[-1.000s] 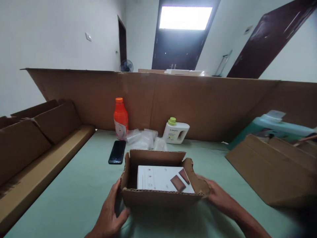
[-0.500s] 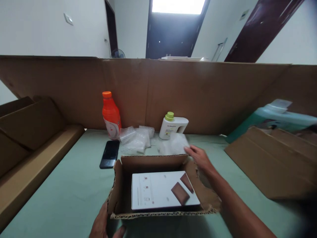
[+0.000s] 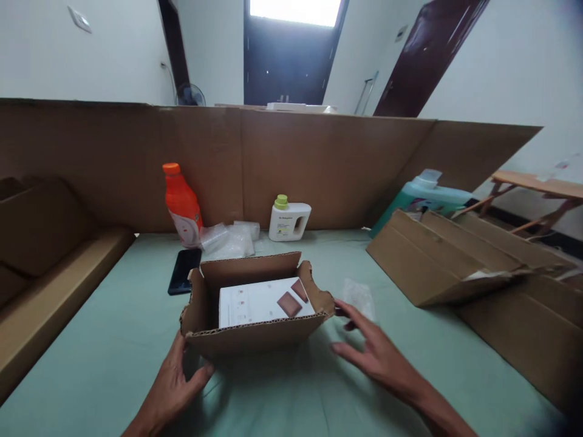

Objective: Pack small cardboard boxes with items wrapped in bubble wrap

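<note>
An open cardboard box (image 3: 255,340) with torn edges sits in front of me. Inside it lies a white carton (image 3: 255,300) printed with brown pillow-like shapes. My left hand (image 3: 175,379) grips the near left corner, thumb toward the front wall and fingers along the left side. At the right end, my right hand (image 3: 364,343) has its fingers apart. Its fingertips are at the box's right edge and hold nothing. Just behind that hand, a piece of bubble wrap (image 3: 357,295) rests on the green cloth.
Behind the box stand a red bottle (image 3: 183,203) and a white jug with a green cap (image 3: 289,220). Near them lie a phone (image 3: 184,271) and clear wrap (image 3: 230,240). Cardboard boxes (image 3: 432,261) and a teal bottle (image 3: 419,197) are at right. A cardboard wall (image 3: 319,170) runs behind.
My right hand has let go of the bubble wrap, which now lies right of the box. That hand has come down to the box's right end. The view has turned rightward.
</note>
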### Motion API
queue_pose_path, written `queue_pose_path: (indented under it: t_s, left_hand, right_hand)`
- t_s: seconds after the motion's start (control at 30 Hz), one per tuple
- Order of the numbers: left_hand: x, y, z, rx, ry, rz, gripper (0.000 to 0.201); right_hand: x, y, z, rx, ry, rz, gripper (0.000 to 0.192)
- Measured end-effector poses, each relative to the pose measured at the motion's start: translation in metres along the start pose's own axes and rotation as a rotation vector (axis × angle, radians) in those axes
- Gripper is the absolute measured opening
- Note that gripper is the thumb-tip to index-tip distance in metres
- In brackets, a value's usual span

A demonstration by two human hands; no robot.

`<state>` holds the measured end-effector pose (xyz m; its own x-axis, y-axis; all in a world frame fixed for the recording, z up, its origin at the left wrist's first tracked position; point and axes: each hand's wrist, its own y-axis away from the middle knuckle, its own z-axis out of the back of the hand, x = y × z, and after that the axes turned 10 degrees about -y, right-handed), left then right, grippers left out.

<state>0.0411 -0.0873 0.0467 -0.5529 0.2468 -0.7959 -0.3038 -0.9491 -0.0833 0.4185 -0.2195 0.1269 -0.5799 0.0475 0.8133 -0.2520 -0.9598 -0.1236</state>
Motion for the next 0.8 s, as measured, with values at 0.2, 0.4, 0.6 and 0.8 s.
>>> queue_pose_path:
  t_s: [0.2,0.4,0.6,0.8]
  left_hand:
    - [-0.027,0.001,-0.009,0.030,0.087,-0.012,0.059]
    - [-0.030,-0.007,-0.021,-0.024,0.119,0.038,0.055]
    - [-0.009,0.002,-0.020,0.007,-0.001,0.101,0.052]
    - [-0.012,-0.002,-0.017,-0.017,-0.070,0.086,0.060]
  right_hand:
    - [-0.001,-0.020,-0.072,0.154,-0.206,0.063,0.056]
    - [-0.006,-0.006,-0.081,0.069,-0.195,0.024,0.050]
    - [-0.038,-0.004,-0.020,-0.054,0.066,0.143,0.043]
    - [-0.074,-0.012,0.025,-0.268,0.335,0.053,0.050]
